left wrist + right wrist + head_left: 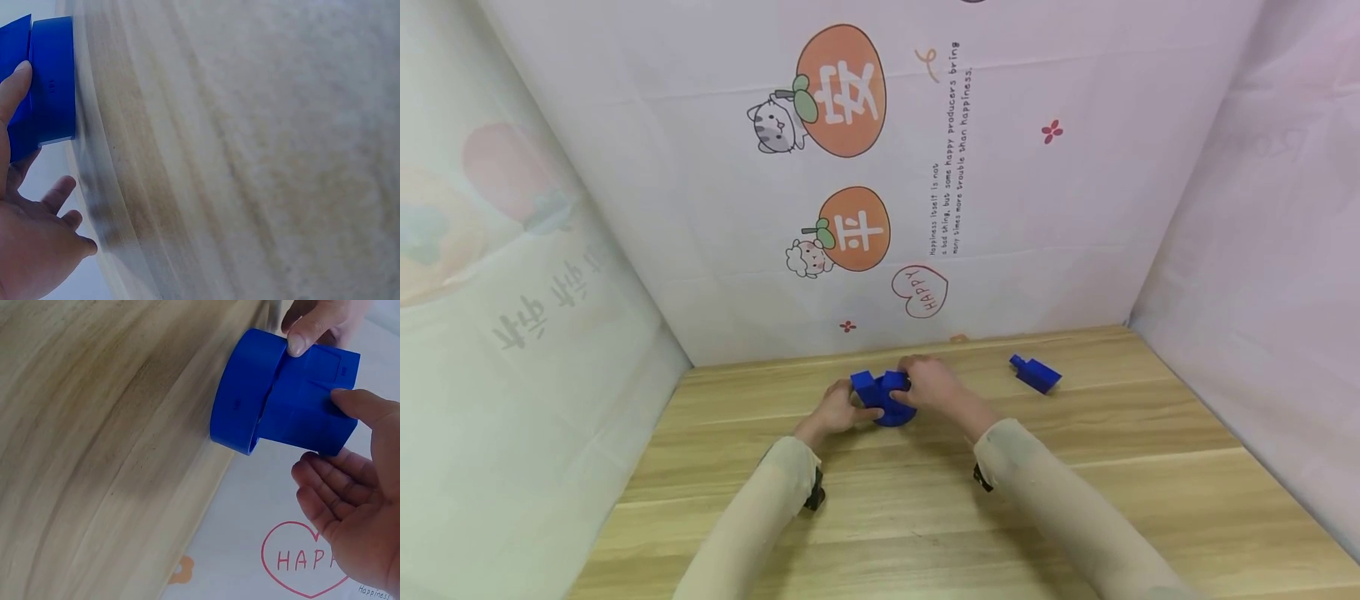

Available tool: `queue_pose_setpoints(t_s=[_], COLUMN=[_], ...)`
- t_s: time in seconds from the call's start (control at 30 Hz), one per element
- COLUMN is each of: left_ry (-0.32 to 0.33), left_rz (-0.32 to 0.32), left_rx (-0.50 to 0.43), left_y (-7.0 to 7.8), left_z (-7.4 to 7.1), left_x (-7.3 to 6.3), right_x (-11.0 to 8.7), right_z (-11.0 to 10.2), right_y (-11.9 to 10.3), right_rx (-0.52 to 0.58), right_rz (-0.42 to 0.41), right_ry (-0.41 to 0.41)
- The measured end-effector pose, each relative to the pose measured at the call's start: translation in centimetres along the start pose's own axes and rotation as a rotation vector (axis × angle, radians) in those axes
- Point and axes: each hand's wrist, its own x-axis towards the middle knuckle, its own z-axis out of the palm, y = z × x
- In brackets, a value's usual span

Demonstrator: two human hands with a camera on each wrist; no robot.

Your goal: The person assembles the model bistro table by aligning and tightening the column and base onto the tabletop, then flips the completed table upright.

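Observation:
A round blue plastic base [895,418] stands on the wooden table near the back wall. Two angular blue blocks rise from it, a left block [864,386] and a right block [892,382]. My left hand [837,410] pinches the left block, thumb in front and fingers round the outer side. From the other side, my right hand [929,383] grips the right block, its thumb [362,403] lying on the front face. Seen from the right wrist, the base's ring wall [240,394] sits under the blocks. Part of the assembly is hidden behind the fingers.
A loose blue block with a narrow knobbed end [1037,375] lies on the table to the right. Behind the table [895,517] hangs a printed white cloth [1000,250], with more cloth walls on the left and right.

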Motion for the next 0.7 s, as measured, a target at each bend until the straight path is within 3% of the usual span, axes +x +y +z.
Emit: queue_pose_setpoints(t_s=[0.37, 0.7], left_ry=[0.0, 0.004], left_rz=[-0.014, -0.015], left_rx=[-0.012, -0.022], left_y=[0.01, -0.1], left_z=[0.11, 0.18], left_x=[0.0, -0.03], right_x=[0.18, 0.47], right_z=[0.22, -0.32], right_y=[0.02, 0.43], right_rx=[-0.032, -0.023], right_rz=[-0.076, -0.021], right_ry=[0.025, -0.043])
